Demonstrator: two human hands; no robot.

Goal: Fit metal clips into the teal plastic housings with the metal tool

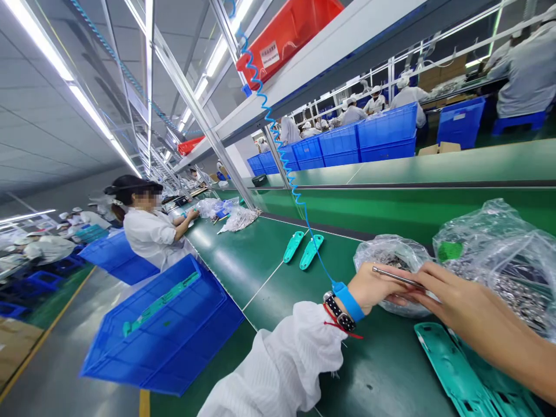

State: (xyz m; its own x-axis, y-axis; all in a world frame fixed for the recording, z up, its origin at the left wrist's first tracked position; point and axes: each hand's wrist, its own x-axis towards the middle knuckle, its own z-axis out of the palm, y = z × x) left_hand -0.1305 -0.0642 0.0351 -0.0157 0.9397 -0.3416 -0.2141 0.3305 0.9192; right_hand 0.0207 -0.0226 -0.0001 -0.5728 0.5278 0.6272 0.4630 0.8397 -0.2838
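Note:
My left hand (369,285) wears a blue wrist strap (348,301) and is closed over the front of a clear bag of small metal parts (393,253). What its fingers hold, if anything, is hidden. My right hand (456,295) meets it from the right, fingers closed on a slim metal rod (397,277) that points left across the left hand. Below the right hand lie teal plastic shells (456,370), partly covered by the forearm. Two more teal shells (303,249) rest farther off on the green bench.
A larger bag of metal parts (516,289) lies at right. A coiled blue cord (284,156) hangs down to my wrist strap. A blue bin (174,336) stands beside the bench at left, near a seated co-worker (150,231). Overhead runs a shelf with a red bin (291,37).

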